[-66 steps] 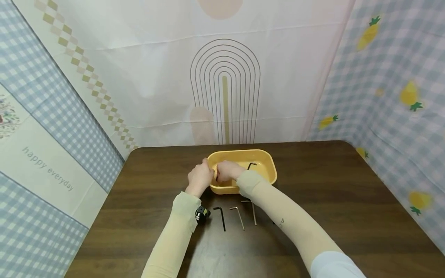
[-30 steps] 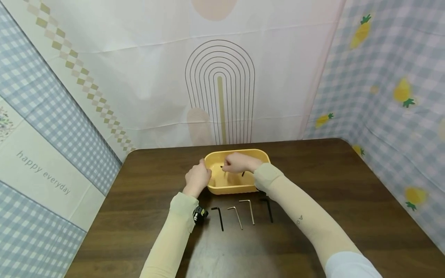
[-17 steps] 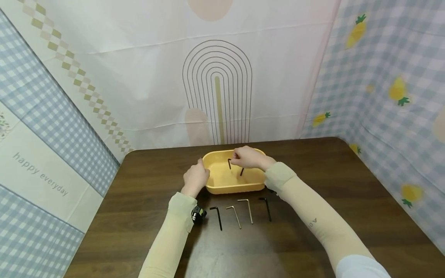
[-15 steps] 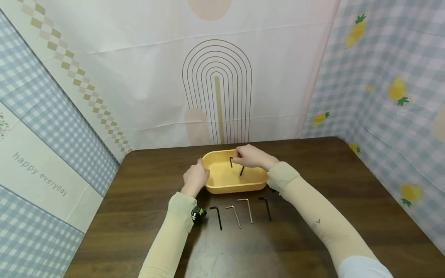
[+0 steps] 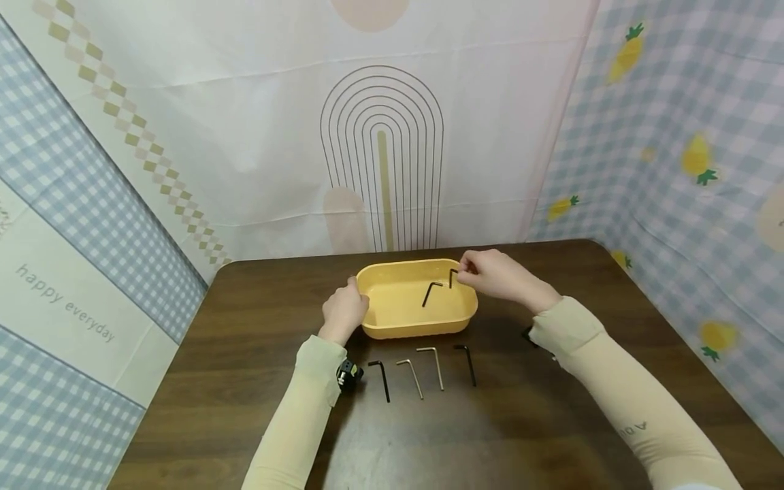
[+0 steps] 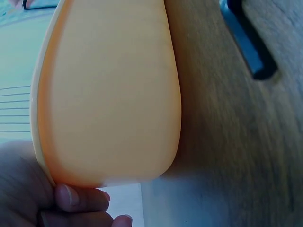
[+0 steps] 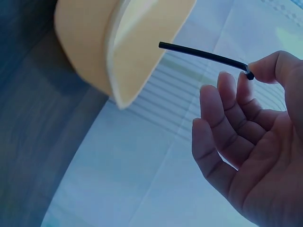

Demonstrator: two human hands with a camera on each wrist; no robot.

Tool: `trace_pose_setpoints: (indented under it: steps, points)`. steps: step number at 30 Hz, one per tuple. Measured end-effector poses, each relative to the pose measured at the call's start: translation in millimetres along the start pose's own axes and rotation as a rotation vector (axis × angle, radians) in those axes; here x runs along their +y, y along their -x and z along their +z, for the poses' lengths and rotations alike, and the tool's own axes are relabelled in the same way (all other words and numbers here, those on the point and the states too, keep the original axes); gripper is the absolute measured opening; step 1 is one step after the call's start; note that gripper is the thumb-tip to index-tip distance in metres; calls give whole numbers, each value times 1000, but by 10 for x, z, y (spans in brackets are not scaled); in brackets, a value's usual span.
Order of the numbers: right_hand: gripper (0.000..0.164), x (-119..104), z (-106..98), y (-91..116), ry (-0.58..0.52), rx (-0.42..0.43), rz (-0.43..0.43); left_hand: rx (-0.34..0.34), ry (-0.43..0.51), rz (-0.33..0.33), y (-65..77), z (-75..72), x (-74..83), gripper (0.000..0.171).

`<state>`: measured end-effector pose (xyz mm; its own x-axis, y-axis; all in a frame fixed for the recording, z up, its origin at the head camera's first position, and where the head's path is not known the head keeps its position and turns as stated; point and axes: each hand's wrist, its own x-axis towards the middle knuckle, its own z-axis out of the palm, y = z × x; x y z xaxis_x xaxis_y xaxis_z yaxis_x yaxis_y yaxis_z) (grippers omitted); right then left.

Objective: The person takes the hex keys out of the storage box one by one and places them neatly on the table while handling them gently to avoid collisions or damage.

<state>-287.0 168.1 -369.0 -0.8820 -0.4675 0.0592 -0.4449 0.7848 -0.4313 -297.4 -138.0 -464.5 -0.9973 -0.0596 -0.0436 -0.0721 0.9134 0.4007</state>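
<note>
R hand [image 5: 496,275] pinches a black hex key [image 7: 203,55] btwn thumb & index fingertip, by the short leg; the other fingers are loosely bent w/ nothing in them. The key's long leg hangs down in the head view, in front of the tray's far R corner; can't quite tell how high above the rim it is. In the R wrist view the long leg sticks out free twd the tray, apart from it.

L hand [image 5: 344,312] grips the L end of the yellow tray [image 5: 416,331], fingers curled in against the end wall. Tray sits upright nr the far edge of the desk [image 5: 520,435]. Inside, R of centre, lies a 2nd black key [image 5: 428,294], its short leg pointing R.

In front of the tray, 4 more keys in a row on the desk, spaced apart, long legs twd the person, short legs to the L. From L: black key [image 5: 382,382], shorter brass key [image 5: 414,382], longer brass key [image 5: 439,371], last black key [image 5: 469,366].

Small black device [image 5: 348,376] at the L wrist. Behind the desk, a white cloth [image 5: 263,156] w/ arch lines; blue checked cloth [image 5: 637,170] w/ pineapples on the R.
</note>
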Motion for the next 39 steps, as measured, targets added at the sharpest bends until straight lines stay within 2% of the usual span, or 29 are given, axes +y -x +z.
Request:
trace_pose_setpoints:
  steps: [8,17,25,32,39]
  points:
    - [10,157,-153,417,33,39,20,0,-9,-7,8,7,17,58]
    - [10,293,-121,841,38,-55,82,-14,0,-14,37,49,-1,58]
    - [11,323,-88,976,51,-69,90,5,10,5,19,-10,1,57]
    - [13,353,24,1077,41,-101,96,-18,14,-5,17,5,-27,57]
    - [14,380,64,1120,55,-104,113,-2,11,3,-6,13,-2,57]
